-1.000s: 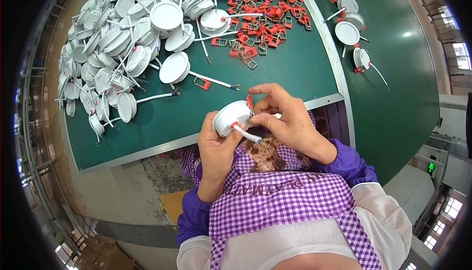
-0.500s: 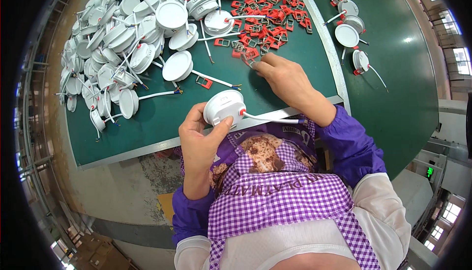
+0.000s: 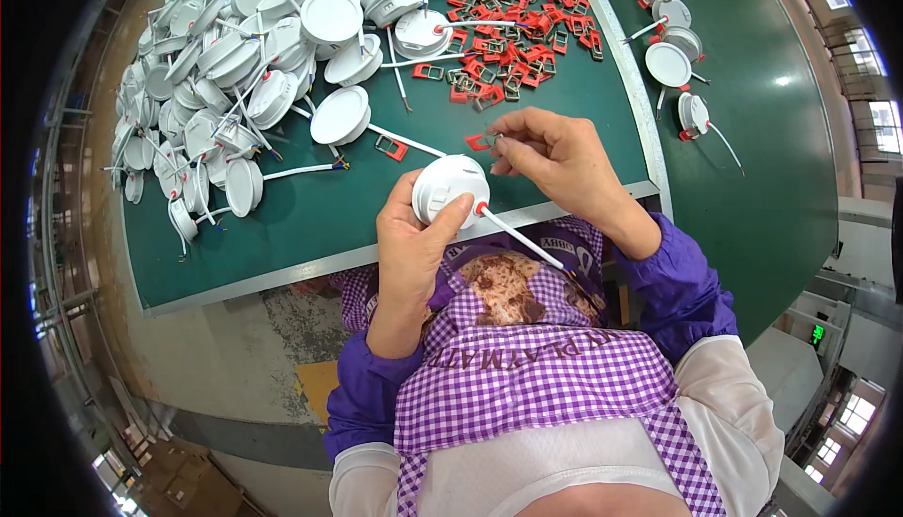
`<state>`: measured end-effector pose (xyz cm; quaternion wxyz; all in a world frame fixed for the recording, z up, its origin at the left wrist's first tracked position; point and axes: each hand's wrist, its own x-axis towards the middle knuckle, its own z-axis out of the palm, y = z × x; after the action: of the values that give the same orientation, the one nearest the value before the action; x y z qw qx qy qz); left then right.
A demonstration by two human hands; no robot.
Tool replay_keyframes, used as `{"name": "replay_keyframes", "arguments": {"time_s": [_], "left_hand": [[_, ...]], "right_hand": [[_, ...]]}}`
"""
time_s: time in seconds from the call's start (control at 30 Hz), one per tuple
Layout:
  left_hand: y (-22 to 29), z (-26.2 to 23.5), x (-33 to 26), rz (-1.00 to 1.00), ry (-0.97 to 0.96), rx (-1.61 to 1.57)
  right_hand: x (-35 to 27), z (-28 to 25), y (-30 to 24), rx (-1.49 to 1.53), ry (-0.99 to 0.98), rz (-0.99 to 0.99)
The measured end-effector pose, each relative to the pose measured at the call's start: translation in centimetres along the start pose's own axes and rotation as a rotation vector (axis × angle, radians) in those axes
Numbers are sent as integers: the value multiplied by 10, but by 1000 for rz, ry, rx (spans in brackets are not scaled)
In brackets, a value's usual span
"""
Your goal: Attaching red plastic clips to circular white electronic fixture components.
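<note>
My left hand (image 3: 414,235) grips a round white downlight (image 3: 442,183) near the table's front edge, thumb pressed on its side. From a red bushing on that light a white cable (image 3: 522,235) runs down to the right over the edge. My right hand (image 3: 555,155) pinches a red spring clip (image 3: 478,143) with a metal part between thumb and fingertips, just above and to the right of the light. Another red clip (image 3: 391,148) lies alone on the green table, beside a white light (image 3: 340,115) with its cable stretched toward my left hand.
A heap of white downlights (image 3: 226,56) with loose cables covers the left of the table. Red clips (image 3: 508,37) lie in a pile at the back. Beyond a pale metal strip (image 3: 625,75), several lights with red clips (image 3: 693,114) line a second green surface.
My right hand has drawn a red clip away from the pile, back toward the light. My left hand has lifted the light slightly up and to the right, turning it.
</note>
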<state>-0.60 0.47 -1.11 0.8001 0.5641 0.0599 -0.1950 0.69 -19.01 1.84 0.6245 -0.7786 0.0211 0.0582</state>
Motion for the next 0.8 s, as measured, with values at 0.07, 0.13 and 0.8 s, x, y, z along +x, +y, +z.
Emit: {"name": "replay_keyframes", "arguments": {"time_s": [0.07,0.13,0.8], "left_hand": [[0,3,2,17,5,12],[-1,4,3,33,12,26],[-14,2,5,316,29,340]], "right_hand": [[-5,2,-7,-78,14,-118],[-8,3,-11,-217,17,-237],[-31,33,-3,-642,140,-489]]}}
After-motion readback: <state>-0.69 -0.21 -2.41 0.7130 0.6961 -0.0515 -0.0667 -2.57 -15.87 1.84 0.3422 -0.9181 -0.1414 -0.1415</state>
